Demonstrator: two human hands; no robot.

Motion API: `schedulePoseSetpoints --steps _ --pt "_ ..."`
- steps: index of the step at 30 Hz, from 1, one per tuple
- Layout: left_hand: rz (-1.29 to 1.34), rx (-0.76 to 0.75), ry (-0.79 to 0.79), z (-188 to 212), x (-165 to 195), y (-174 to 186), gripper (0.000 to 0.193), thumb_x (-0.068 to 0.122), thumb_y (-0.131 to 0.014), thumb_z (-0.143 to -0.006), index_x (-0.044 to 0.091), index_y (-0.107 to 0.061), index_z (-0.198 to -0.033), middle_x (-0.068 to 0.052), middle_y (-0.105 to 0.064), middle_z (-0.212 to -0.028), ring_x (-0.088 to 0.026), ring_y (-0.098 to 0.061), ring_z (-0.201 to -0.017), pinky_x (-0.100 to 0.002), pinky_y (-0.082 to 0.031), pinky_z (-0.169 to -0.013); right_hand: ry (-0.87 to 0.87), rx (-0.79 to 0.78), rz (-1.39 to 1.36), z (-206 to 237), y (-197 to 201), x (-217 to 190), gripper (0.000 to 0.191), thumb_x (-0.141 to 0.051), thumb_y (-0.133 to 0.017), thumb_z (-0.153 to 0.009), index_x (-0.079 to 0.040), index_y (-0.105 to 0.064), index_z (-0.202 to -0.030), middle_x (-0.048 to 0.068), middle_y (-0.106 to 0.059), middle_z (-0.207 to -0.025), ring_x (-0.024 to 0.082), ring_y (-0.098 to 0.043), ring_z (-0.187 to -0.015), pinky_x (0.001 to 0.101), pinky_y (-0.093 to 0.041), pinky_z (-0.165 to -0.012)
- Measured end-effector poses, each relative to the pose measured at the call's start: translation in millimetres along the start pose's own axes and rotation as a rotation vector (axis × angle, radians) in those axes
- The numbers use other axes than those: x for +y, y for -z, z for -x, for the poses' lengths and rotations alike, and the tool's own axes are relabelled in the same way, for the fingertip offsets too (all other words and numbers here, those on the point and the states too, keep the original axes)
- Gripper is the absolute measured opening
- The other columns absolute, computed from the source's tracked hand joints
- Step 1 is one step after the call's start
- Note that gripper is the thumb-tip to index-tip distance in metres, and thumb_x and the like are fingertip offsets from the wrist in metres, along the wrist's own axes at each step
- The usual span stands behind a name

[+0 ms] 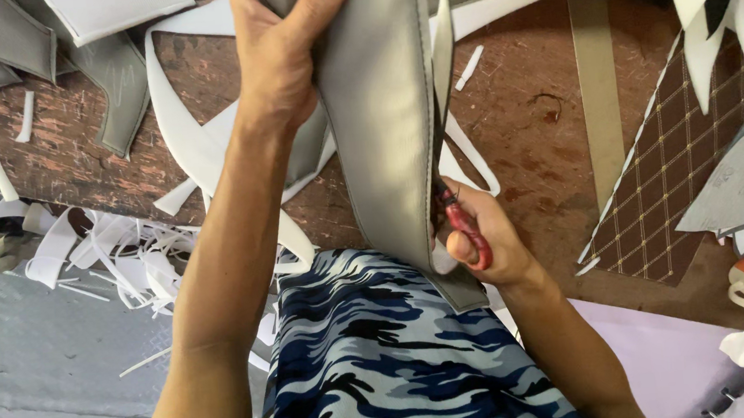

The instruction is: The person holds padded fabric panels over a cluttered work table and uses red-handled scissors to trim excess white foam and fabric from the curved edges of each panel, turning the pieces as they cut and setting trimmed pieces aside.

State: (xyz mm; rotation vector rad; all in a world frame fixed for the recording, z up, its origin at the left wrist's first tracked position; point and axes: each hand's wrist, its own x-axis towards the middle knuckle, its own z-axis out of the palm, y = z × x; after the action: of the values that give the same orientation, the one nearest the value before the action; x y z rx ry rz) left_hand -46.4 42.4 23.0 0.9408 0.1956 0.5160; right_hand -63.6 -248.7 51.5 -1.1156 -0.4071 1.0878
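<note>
From the head camera, the left hand (276,62) clamps the grey padded panel (374,120) held up mid-scene. The right hand (485,244) is closed round red-handled scissors (450,167) at the panel's right edge. White offcut strips (119,251) litter the left; a quilted brown sheet (678,167) lies right.

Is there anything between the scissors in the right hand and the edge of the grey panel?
Nothing visible. The right hand holds the red-handled scissors directly against the edge of the grey panel, which the left hand grips higher up.
</note>
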Motion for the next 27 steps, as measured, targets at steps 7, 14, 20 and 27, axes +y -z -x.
schedulePoseSetpoints --steps 7,14,20,27 --pt "-0.007 -0.075 0.015 13 2 -11 0.049 0.013 -0.082 -0.100 0.003 -0.048 -0.134 -0.015 -0.067 -0.120 -0.024 -0.073 -0.101 -0.041 -0.067 -0.091 -0.122 0.139 -0.043 -1 6 3 0.089 -0.056 -0.092 -0.074 0.010 -0.061 -0.124 0.005 -0.059 -0.083 0.012 -0.054 -0.072 0.0257 -0.044 -0.064" --pt "0.017 -0.164 0.153 21 -1 -13 0.059 0.015 -0.085 -0.096 0.002 -0.047 -0.139 -0.016 -0.068 -0.123 -0.025 -0.073 -0.107 -0.043 -0.066 -0.096 0.030 -0.057 -0.201 -1 8 -5 0.077 -0.048 -0.083 -0.090 0.009 -0.051 -0.130 0.007 -0.059 -0.090 0.012 -0.054 -0.077 0.0258 -0.045 -0.069" --pt "-0.008 -0.100 0.148 20 -5 -16 0.059 0.016 -0.084 -0.093 0.001 -0.049 -0.137 -0.018 -0.069 -0.120 -0.028 -0.075 -0.106 -0.047 -0.068 -0.096 0.017 -0.023 -0.342 -2 0 -8 0.086 -0.051 -0.081 -0.089 0.008 -0.046 -0.141 0.008 -0.056 -0.093 0.014 -0.052 -0.082 0.0282 -0.044 -0.073" --pt "-0.098 -0.186 0.162 28 -2 -13 0.060 0.015 -0.084 -0.097 0.000 -0.048 -0.143 -0.013 -0.067 -0.124 -0.021 -0.069 -0.113 -0.038 -0.060 -0.103 0.048 -0.016 -0.324 -4 5 -9 0.077 -0.052 -0.081 -0.089 0.005 -0.051 -0.131 0.007 -0.056 -0.091 0.014 -0.051 -0.080 0.0279 -0.043 -0.073"
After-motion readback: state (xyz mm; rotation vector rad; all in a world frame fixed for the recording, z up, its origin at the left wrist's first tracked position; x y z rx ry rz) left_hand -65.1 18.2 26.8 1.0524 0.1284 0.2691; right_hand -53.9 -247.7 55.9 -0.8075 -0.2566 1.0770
